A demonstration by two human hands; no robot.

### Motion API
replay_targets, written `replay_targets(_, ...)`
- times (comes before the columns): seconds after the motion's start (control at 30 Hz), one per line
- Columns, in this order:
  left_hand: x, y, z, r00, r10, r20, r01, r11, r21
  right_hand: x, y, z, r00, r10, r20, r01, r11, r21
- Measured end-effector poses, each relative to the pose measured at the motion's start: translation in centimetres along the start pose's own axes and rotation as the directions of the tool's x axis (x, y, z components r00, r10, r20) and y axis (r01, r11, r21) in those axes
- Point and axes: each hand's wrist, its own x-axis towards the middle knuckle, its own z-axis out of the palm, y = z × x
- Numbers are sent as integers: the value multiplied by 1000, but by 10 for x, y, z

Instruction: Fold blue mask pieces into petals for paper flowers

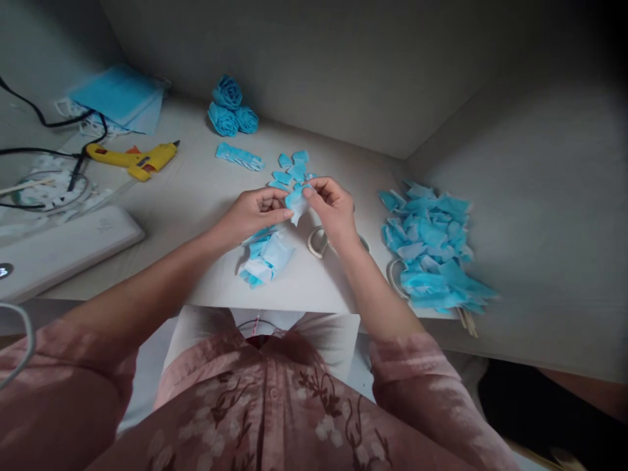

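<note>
My left hand [255, 212] and my right hand [332, 208] meet above the middle of the white table [196, 196]. Both pinch one small light-blue fabric piece [296, 204] between thumb and fingertips. Just beyond the hands lie several small cut blue squares [293, 167]. Under my left hand sits a little heap of blue and white fabric scraps [265, 256]. Scissors [318, 242] lie on the table beneath my right wrist, partly hidden by it.
A big pile of blue fabric pieces [432, 245] lies at the right, with wooden sticks [468, 320] poking out below it. Three finished blue fabric roses [230, 108] stand at the back. A yellow glue gun [140, 159], blue sheets [118, 97], cables and a white device [59, 245] occupy the left.
</note>
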Motion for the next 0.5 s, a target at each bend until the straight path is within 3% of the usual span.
replay_targets(0.27,1,5,-1,996,-25,-80,25,1000,-4,-2,-1,1,1000,-7,23,7,1000,-3)
replay_targets(0.5,1,-2,-1,992,-17,-121,28,996,87,-9,-13,3,986,-130,103,142,983,-115)
